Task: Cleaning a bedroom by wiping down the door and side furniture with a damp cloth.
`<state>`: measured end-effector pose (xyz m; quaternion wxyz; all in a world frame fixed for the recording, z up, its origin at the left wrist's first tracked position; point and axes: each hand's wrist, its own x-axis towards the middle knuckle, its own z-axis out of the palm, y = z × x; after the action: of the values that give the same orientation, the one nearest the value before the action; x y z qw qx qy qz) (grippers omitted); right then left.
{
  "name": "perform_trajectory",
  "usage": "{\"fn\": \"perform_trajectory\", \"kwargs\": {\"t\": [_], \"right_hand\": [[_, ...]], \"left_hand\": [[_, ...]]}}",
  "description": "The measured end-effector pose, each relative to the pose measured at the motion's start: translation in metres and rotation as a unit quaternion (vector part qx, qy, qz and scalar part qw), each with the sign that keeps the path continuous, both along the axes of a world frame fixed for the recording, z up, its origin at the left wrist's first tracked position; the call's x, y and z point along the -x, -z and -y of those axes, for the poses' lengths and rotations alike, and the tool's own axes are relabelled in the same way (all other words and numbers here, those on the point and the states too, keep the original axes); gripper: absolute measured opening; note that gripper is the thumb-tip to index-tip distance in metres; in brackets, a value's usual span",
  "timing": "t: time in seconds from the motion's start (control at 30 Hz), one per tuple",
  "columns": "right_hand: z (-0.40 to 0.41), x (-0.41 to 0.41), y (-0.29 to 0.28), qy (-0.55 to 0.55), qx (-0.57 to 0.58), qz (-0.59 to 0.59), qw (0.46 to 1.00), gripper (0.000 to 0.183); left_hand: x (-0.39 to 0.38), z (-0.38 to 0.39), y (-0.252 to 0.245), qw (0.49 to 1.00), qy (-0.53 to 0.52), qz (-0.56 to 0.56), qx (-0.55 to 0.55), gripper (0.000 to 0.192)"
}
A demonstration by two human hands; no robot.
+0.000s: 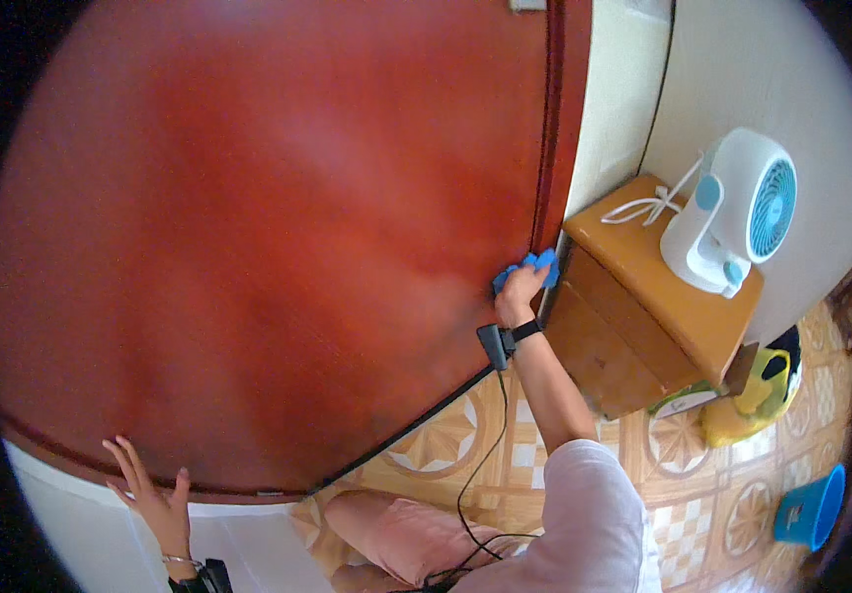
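Note:
A large reddish-brown door fills most of the view before me. My right hand holds a crumpled blue cloth against the door's lower right side, by the frame. Part of the cloth is hidden under my fingers. At the lower left, my left hand has its fingers spread and holds nothing. It is over the door's left edge, beside the white wall; whether it touches the surface I cannot tell.
Right of my arm stands a brown wooden cabinet, with a white and blue fan on top. A yellow bag and a blue bucket are on the patterned floor. A black cable hangs from my right wrist device.

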<state>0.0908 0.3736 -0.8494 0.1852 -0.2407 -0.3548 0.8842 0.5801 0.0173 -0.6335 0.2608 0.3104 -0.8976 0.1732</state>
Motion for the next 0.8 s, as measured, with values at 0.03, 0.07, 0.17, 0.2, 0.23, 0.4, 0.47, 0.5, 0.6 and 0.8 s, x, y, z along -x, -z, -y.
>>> {"fn": "perform_trajectory", "kwargs": {"t": [0.03, 0.07, 0.17, 0.2, 0.23, 0.4, 0.47, 0.5, 0.6, 0.8], "right_hand": [[0.004, -0.006, -0.030, 0.004, -0.105, -0.046, 0.993, 0.051], [0.007, -0.006, -0.055, 0.000, -0.112, -0.056, 0.992, 0.051], [0.021, -0.011, -0.124, 0.121, -0.370, -0.118, 0.914, 0.053], [0.022, -0.017, -0.151, 0.115, -0.397, -0.179, 0.893, 0.053], [0.024, -0.021, -0.175, 0.108, -0.421, -0.241, 0.868, 0.052], [0.021, -0.036, -0.263, 0.079, -0.480, -0.348, 0.801, 0.052], [0.027, -0.041, -0.268, 0.101, -0.502, -0.356, 0.782, 0.052], [0.025, -0.041, -0.263, 0.106, -0.501, -0.357, 0.781, 0.052], [0.029, -0.041, -0.217, 0.104, -0.505, -0.335, 0.788, 0.051], [0.000, -0.026, -0.133, 0.076, -0.502, -0.267, 0.819, 0.051]], "left_hand": [[0.000, -0.001, -0.002, 1.000, 0.008, -0.003, -0.007, 0.092], [0.001, 0.000, 0.000, 1.000, 0.012, -0.008, 0.006, 0.094], [0.002, -0.003, 0.001, 1.000, -0.007, -0.020, -0.005, 0.098], [0.004, -0.005, 0.001, 0.999, -0.003, -0.034, -0.007, 0.100], [0.004, -0.004, 0.003, 0.999, -0.009, -0.044, -0.013, 0.100], [0.011, -0.005, 0.006, 0.997, 0.007, -0.080, -0.014, 0.099], [0.010, -0.006, 0.007, 0.995, 0.015, -0.093, -0.011, 0.099], [0.012, -0.008, 0.007, 0.995, 0.010, -0.095, -0.025, 0.099], [0.008, -0.007, 0.006, 0.996, -0.002, -0.087, -0.034, 0.100], [0.012, -0.013, 0.007, 0.997, 0.007, -0.077, -0.019, 0.100]]}}
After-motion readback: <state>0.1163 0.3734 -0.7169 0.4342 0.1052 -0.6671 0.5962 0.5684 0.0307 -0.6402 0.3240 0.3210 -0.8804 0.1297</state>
